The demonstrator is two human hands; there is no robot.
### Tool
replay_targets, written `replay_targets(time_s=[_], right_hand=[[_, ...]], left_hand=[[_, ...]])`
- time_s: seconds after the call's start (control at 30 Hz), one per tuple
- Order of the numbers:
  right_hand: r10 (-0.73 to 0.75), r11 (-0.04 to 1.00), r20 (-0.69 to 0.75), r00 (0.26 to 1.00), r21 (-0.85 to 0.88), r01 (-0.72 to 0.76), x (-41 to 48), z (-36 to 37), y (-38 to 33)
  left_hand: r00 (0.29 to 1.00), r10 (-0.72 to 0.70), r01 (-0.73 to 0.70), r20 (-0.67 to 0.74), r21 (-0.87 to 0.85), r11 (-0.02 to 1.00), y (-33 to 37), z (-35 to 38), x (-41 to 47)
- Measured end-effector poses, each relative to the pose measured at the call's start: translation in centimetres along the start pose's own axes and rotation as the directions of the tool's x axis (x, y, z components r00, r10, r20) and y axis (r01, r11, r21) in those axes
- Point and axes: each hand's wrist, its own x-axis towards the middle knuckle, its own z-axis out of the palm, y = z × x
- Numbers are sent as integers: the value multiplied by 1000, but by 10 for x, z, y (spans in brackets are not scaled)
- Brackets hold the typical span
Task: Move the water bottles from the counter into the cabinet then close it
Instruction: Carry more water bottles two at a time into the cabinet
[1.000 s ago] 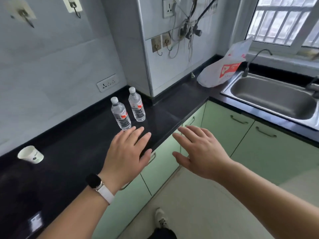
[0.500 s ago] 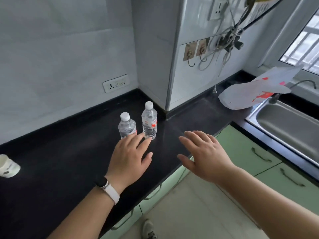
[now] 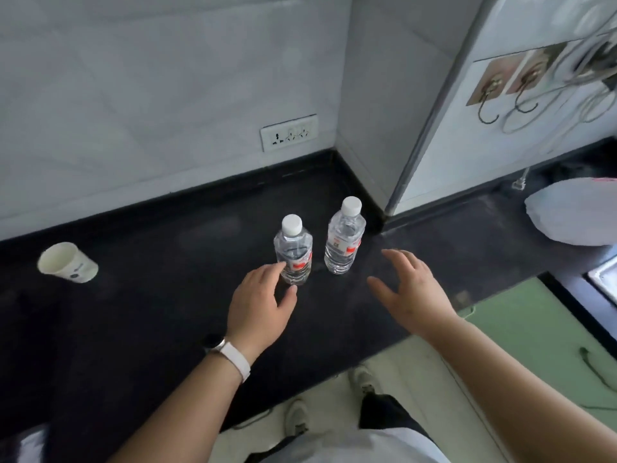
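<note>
**Home kitchen**

Told by a black stone counter [image 3: 167, 312] bending round a wall corner. Above the counter: pale wall tiles [image 3: 133, 95], a socket strip [image 3: 289, 132], stick-on hooks [image 3: 490, 95] draped with cables. Below the counter's front edge: pale green cabinet doors [image 3: 527, 335] with a slim handle, and a light floor. At the counter's right end: the steel rim of a sink [image 3: 605, 279]. On the counter: a paper cup [image 3: 66, 262] toward its left end, a white plastic bag [image 3: 574, 215] toward its right.
</note>
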Motion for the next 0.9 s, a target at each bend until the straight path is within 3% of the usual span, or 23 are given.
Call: replay_targets(time_s=[0.1, 0.17, 0.4, 0.67, 0.9], right_hand=[[56, 984, 80, 995, 164, -68, 31, 8, 11], [60, 955, 131, 990, 282, -95, 53, 12, 20], [-133, 893, 313, 940, 449, -23, 118, 16, 36], [-379, 841, 521, 765, 538, 50, 160, 28, 37], [-467, 824, 571, 675, 558, 97, 175, 27, 27]], left_hand=[[948, -317, 313, 29, -264, 912, 10, 11, 8], [905, -422, 410, 49, -353, 841, 18, 18, 16], [821, -570, 523, 5, -404, 750, 36, 35, 38], [664, -745, 599, -63, -551, 580, 56, 56, 57], [582, -803, 609, -129, -585, 536, 63, 64, 57]])
